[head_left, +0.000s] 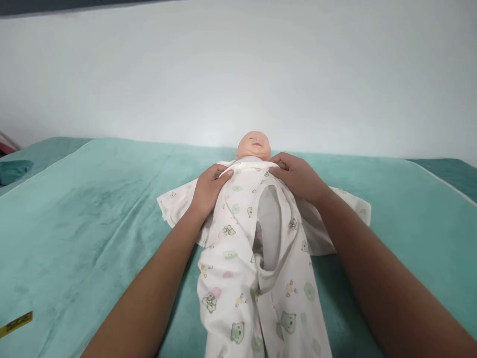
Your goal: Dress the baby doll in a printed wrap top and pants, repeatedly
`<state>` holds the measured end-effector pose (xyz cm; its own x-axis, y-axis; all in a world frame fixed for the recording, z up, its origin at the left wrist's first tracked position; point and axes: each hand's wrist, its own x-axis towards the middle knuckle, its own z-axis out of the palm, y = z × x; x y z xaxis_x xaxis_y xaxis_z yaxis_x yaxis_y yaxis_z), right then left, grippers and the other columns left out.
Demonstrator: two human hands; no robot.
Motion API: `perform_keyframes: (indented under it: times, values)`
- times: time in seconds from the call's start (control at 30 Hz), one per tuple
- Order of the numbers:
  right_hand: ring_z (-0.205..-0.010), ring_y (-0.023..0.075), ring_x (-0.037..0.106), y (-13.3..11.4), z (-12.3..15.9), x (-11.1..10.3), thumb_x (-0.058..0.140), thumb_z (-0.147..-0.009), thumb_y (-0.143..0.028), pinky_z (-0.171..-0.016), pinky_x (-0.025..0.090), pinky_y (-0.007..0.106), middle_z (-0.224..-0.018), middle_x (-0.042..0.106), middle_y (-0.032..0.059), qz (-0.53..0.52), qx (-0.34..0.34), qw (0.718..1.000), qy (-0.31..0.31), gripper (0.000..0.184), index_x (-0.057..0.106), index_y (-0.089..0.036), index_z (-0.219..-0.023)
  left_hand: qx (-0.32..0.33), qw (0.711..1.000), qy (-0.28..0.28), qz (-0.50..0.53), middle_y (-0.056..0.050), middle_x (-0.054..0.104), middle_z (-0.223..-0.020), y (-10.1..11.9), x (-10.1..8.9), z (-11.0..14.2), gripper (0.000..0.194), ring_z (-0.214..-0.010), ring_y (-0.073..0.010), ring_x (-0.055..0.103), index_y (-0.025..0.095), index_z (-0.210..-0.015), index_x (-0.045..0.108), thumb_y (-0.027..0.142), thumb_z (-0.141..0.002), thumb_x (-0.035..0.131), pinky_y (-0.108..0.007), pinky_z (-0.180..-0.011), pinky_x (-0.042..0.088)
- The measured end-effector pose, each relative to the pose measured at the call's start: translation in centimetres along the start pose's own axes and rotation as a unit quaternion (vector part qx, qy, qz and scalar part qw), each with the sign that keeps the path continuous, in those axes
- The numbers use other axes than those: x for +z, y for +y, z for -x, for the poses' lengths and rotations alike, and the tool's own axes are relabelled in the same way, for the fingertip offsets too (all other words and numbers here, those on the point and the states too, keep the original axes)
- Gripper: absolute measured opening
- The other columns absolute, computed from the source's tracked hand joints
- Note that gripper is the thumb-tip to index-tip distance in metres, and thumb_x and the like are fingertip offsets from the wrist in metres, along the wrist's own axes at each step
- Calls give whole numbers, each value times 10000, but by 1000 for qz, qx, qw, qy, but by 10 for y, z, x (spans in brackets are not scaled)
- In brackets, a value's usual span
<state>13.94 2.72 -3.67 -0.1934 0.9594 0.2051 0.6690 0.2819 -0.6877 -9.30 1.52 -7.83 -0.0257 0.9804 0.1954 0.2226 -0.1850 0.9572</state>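
Observation:
A baby doll (254, 144) lies on its back, head at the far end, dressed in a white printed shirt (179, 201) with its sleeves spread out to both sides. Over its body and legs lie white baby pants (236, 258) with green bear prints and an open slit at the crotch. My left hand (209, 190) grips the left edge of the pants' waistband, thumb on top. At the opposite edge, close under the doll's chin, my right hand (298, 175) pinches the waistband between thumb and fingers. The doll's arms are hidden by the cloth.
A green plush sheet (93, 209) covers the surface under the doll. Behind it rises a plain white wall (238, 74). A yellow strip with dark marks (16, 324) lies at the lower left. Darker green cloth (15, 171) shows at the left edge.

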Motion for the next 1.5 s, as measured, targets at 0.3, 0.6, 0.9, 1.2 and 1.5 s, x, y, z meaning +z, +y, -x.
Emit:
perform_keyframes:
  times: [0.3, 0.6, 0.9, 1.2, 1.5]
  values:
    - [-631, 146, 454, -8, 27, 17, 603, -750, -352, -602, 323, 280, -676, 550, -19, 43, 67, 984, 160, 171, 497, -220, -723, 1, 990, 46, -131, 10, 645, -781, 11, -4, 22, 178, -724, -149, 542, 208, -840, 601, 382, -801, 603, -257, -691, 397]
    - [-753, 184, 551, -1, 63, -4, 538, -740, -306, -667, 380, 291, -812, 653, 23, -34, 142, 989, 11, 114, 577, -205, -777, -157, 979, -113, -70, 14, 596, -673, 29, -25, 48, 240, -602, -143, 503, 191, -747, 588, 427, -712, 610, -250, -543, 342]
    - [-781, 239, 596, -5, 74, -5, 646, -734, -369, -690, 421, 337, -792, 708, 52, -191, 204, 957, -77, 177, 658, -193, -722, -275, 950, -110, 101, 22, 580, -683, 34, -18, 57, 279, -556, -108, 491, 199, -822, 562, 386, -659, 689, -206, -462, 323]
    - [-854, 233, 651, 6, 73, 7, 781, -650, -274, -706, 487, 331, -916, 737, 49, -461, 169, 867, -93, 381, 721, -210, -1021, -276, 934, -32, 226, 50, 528, -617, 24, -6, 57, 231, -494, -78, 457, 204, -829, 543, 239, -651, 686, -174, -419, 349]
    - [-822, 219, 646, 9, 72, 11, 798, -648, -286, -669, 471, 312, -899, 737, 31, -493, 111, 858, -93, 331, 731, -211, -964, -241, 923, -42, 298, 48, 542, -653, 24, -2, 58, 342, -531, -95, 500, 202, -830, 517, 235, -577, 745, -194, -469, 403]
